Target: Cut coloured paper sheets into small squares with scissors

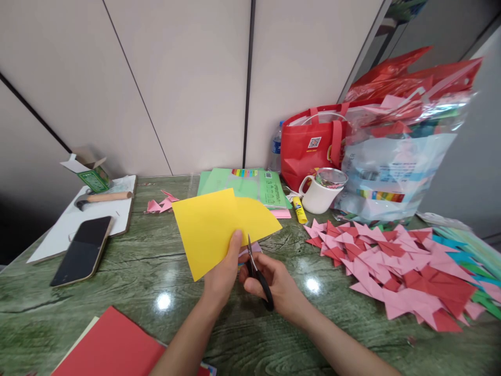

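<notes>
Yellow paper (219, 227) is pinched in the left hand (223, 274); the right hand (274, 284) is closed around black scissors (256, 271).

Green marble-look tabletop (156, 271). Left edge: flat white board (58, 230) w/ black smartphone (83, 250) half on it, half on the table. Near edge: red paper sheet (113, 347). Far edge, mid: green pack of coloured paper (250, 188), small pink folded scraps (160, 203) nearby. Beside the pack: white ceramic mug (318, 197) & yellow glue stick (299, 210). Far right corner: red fabric tote bag (309, 146), clear plastic bag (391, 167). Right edge: heap of pink and red folded paper triangles (395, 266).
</notes>
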